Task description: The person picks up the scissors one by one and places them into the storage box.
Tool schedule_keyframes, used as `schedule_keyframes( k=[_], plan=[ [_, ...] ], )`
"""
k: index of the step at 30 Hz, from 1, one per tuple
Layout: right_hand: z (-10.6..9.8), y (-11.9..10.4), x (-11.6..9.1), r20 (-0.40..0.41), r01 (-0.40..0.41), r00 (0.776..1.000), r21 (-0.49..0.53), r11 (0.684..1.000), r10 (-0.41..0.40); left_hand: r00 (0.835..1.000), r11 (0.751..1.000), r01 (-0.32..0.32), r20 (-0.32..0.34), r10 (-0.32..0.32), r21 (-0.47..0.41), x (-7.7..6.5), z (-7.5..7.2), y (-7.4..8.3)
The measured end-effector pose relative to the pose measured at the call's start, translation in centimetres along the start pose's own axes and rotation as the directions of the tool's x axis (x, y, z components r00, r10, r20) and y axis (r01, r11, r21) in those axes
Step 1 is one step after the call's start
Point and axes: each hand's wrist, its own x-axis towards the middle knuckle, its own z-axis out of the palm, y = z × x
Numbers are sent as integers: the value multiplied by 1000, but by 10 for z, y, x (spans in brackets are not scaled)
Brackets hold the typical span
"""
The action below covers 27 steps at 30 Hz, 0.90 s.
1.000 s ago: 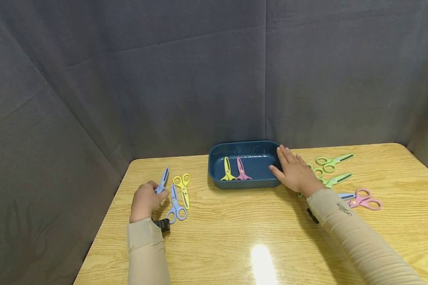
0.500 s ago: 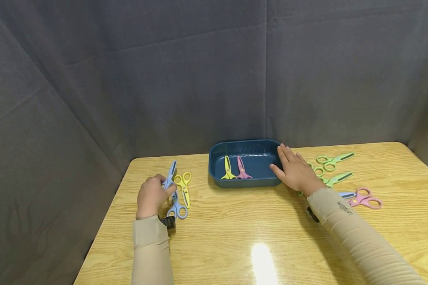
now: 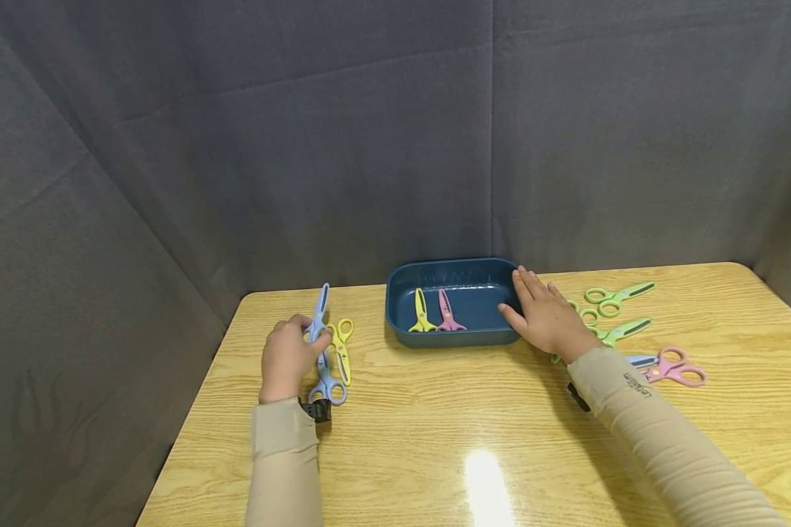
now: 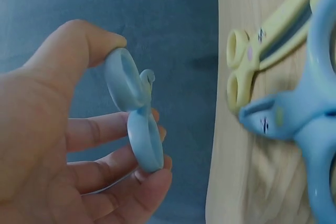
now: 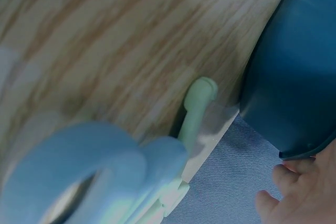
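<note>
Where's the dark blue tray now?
In the head view, the dark blue tray stands near the far edge of the table, slightly right of mid-picture, the right hand touching its right end.

Left hand (image 3: pixel 288 357): pinches between thumb (image 4: pixel 65 51) and bent fingers (image 4: pixel 100 171).
Right hand (image 3: pixel 546 313): its back is up, thumb stands apart from the fingers.
Left arm (image 3: pixel 285 461): points forward.
Right arm (image 3: pixel 666 454): slants inward.

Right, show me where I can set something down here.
Widest bare patch: the table in front of the tray, between the sleeves. A narrower gap separates the tray from the loose yellow scissors. The tray has room right of its pink scissors. Crowded: by the left hand, among blue scissors; by the right hand, among green scissors.
</note>
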Motion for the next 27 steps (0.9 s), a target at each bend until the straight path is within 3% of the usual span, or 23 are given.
schedule_keyframes(
  k=[17, 27],
  plan=[
    [1, -1, 0, 2, 16, 1000, -4, 1000, -16, 996, 996, -91, 12, 91, -13, 7, 13, 28],
    [0, 1, 0, -4, 10, 1000, -10, 1000, -10, 988, 988, -156, -1, 156, -10, 14, 13, 57]
  ],
)
